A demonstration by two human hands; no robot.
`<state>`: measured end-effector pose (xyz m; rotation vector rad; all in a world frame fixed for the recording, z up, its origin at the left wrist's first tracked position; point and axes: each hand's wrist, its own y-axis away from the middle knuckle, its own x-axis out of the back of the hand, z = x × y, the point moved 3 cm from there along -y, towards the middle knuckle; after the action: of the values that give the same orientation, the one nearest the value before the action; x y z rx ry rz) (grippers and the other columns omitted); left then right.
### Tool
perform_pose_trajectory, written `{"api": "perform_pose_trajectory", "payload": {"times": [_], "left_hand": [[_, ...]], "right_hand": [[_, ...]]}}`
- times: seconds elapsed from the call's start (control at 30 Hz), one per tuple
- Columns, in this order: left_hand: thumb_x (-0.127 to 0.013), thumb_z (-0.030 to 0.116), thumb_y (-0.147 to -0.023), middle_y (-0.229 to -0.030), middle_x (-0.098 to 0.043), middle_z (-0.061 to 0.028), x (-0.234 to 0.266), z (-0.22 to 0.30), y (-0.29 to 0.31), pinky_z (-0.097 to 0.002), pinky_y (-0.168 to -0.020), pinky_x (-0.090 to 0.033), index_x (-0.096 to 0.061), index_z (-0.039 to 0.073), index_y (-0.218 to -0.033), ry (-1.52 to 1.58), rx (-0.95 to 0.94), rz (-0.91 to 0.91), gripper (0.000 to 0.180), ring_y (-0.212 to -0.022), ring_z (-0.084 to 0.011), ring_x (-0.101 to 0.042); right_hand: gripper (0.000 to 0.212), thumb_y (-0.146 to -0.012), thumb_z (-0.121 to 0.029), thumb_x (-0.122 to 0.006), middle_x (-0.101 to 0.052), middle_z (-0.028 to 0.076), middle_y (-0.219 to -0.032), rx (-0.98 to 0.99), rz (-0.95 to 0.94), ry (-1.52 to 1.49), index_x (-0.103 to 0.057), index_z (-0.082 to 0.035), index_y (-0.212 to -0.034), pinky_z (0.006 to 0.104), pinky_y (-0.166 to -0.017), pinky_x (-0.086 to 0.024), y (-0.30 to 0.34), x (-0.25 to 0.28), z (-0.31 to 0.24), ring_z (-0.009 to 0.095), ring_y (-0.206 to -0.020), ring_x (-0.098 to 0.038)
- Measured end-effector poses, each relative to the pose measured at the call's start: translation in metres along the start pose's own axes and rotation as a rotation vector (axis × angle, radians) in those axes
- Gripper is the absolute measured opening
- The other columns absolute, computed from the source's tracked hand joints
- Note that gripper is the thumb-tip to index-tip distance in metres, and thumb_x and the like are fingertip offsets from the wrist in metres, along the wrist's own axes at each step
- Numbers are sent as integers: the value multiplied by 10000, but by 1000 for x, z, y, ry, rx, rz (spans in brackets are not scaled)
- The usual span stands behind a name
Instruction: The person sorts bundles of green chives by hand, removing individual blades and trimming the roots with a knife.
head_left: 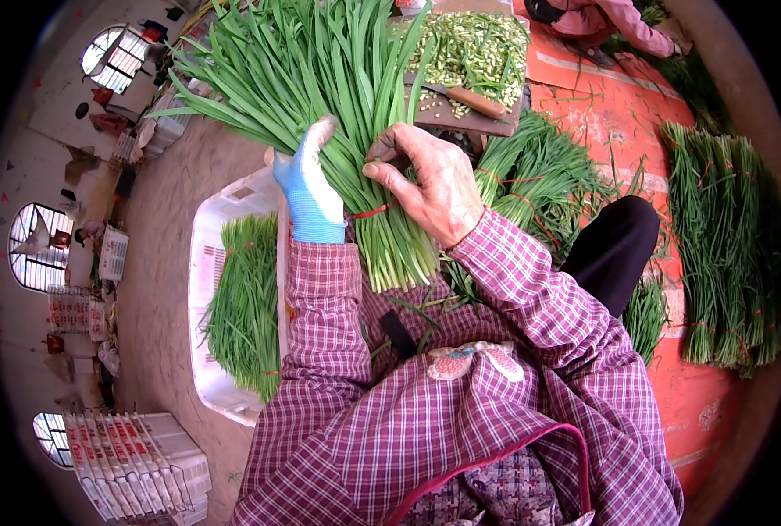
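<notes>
A large tied bunch of garlic chives (346, 96) stands up in front of my chest. Its pale cut ends point toward me and its broad green leaves fan away. A red band (369, 212) circles its lower stalks. My left hand (310, 180), in a blue and white glove, is closed round the bunch's left side, thumb upward. Bare, my right hand (430, 180) rests against the right side of the leaves, above the band. Its thumb and forefinger are pinched together; whatever lies between them is hidden.
Ahead, a board (471, 123) carries chopped pale stalks and a wooden-handled knife (471, 98). At left, a white crate (204, 324) holds tied chives. More bunches (723, 254) lie on the red sheet (693, 412) at right. Another person (618, 22) works at far right. White crates (136, 465) stand lower left.
</notes>
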<state>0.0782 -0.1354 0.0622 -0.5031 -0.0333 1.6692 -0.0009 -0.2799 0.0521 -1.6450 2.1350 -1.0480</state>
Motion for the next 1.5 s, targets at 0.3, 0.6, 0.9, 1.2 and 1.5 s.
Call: {"api": "perform_pose_trajectory", "payload": {"times": [0.3, 0.6, 0.9, 1.2, 1.5], "left_hand": [[-660, 72, -824, -1043, -654, -156, 27, -20, -36, -337, -827, -550, -632, -82, -1089, 117, 173, 53, 308, -904, -217, -648], [-712, 66, -824, -1029, -653, -124, -75, 19, 1, -267, -822, -531, -589, -58, -1120, -51, -56, -342, 344, -907, -185, -652], [-592, 514, -892, -1258, -567, -190, -74, 55, -11, -339, -911, -496, -340, 28, -1449, -289, 75, -893, 780, -1132, -237, -582], [-607, 503, -901, -1322, -531, -109, -72, -102, 54, -368, -939, -467, -485, -32, -1334, -5, 727, -1254, 699, -1187, -217, -530], [-734, 595, -740, -1359, -514, -103, -138, -126, 89, -440, -1018, -460, -439, 82, -1379, 387, 873, -958, 872, -1201, -263, -537]], "right_hand": [[213, -945, -191, -609, -663, 105, -961, -237, -502, -1131, -550, -18, -1054, 291, -717, -524, 19, 25, -10, 145, -803, -635], [894, -842, -469, -699, -463, 180, -1369, -420, -143, -548, -246, 2, -1453, 393, -1044, -408, 15, 11, 64, 246, -1253, -478], [934, -798, -776, -491, -553, 146, -1330, -753, 72, -1271, -417, -71, -1406, 460, -996, -473, 73, 55, 141, 282, -1155, -590], [907, -818, -740, -495, -539, 156, -1338, -628, 136, -1369, -410, -57, -1408, 450, -999, -468, 105, 92, 163, 296, -1166, -574], [644, -934, -564, -464, -641, 145, -1156, -790, 138, -1060, -561, -10, -1247, 373, -931, -484, 114, 126, 148, 221, -1055, -620]]}}
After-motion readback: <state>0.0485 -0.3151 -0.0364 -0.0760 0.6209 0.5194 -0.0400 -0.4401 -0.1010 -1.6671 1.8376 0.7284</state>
